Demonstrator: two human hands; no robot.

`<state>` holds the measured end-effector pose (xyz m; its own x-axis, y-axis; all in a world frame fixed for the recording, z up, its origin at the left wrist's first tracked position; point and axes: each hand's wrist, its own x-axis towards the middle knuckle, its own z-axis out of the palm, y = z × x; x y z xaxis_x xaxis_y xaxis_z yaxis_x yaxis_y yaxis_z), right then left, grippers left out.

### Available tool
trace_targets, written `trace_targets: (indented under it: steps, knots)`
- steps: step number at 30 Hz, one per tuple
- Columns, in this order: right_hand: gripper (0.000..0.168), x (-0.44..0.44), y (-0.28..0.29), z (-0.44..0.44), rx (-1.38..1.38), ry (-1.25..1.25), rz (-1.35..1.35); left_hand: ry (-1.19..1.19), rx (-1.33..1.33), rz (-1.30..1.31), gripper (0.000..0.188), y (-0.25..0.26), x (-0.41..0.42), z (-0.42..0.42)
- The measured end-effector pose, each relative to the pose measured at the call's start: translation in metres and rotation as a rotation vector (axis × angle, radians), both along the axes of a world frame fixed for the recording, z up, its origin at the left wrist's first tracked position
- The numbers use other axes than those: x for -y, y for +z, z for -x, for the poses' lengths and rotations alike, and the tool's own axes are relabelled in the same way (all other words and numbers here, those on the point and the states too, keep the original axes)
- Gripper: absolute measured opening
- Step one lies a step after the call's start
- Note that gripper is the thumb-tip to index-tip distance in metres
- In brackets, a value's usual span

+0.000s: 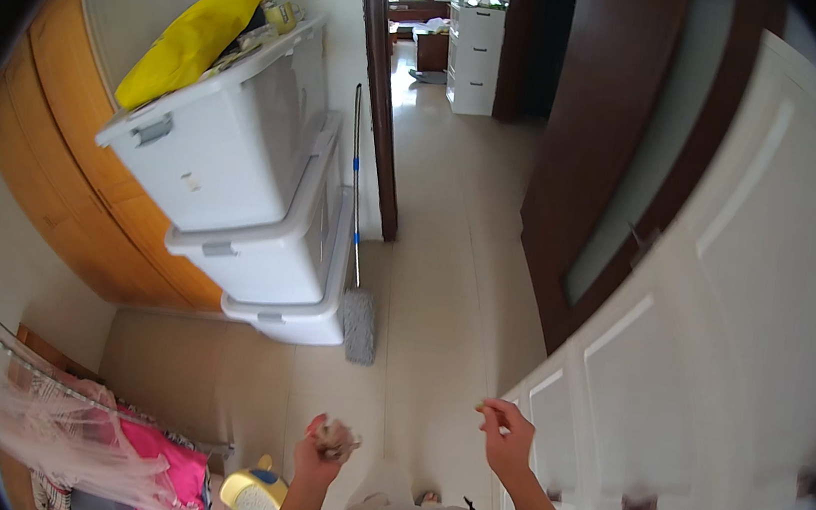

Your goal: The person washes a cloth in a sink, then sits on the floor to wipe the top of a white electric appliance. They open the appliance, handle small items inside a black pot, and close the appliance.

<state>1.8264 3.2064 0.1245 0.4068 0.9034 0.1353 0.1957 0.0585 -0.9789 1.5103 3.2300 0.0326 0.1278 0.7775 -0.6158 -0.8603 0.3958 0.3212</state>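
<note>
My left hand [315, 463] is raised over the floor, its fingers closed around a crumpled greyish-pink wad [337, 440] that looks like tissue or thin cloth; blur hides its exact kind. To the right, my right hand [510, 434] is lifted close to the white panelled cabinet front [610, 399]. Its thumb and forefinger are pinched together. A tiny pale-green spot shows at the fingertips, too small to tell what it is. Below my left forearm stands a yellow-rimmed container [256, 495] with whitish granules in it.
White lidded storage boxes [238, 152] are stacked at left, topped by a yellow bag [191, 41]. A grey fluffy mop [360, 325] leans beside them. Pink netting [78, 436] drapes at lower left. Beyond the dark door [604, 126], tiled floor [454, 185] leads to white drawers [475, 59].
</note>
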Motion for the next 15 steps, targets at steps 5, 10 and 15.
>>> trace_targets:
  steps: [5,10,15]
  knots:
    - [0.012,-0.234,-0.002,-0.048,0.280,0.125,-0.191,0.284,-0.032,0.225,0.039,0.033,-0.175,-0.039]
    - [0.010,-0.361,-0.037,-0.132,0.188,-0.066,0.044,0.095,0.248,-0.184,0.032,-0.026,-0.379,-0.098]
    - [0.011,-0.459,-0.051,-0.220,0.033,-0.393,0.177,-0.183,0.233,-0.250,0.015,-0.006,-0.616,-0.198]
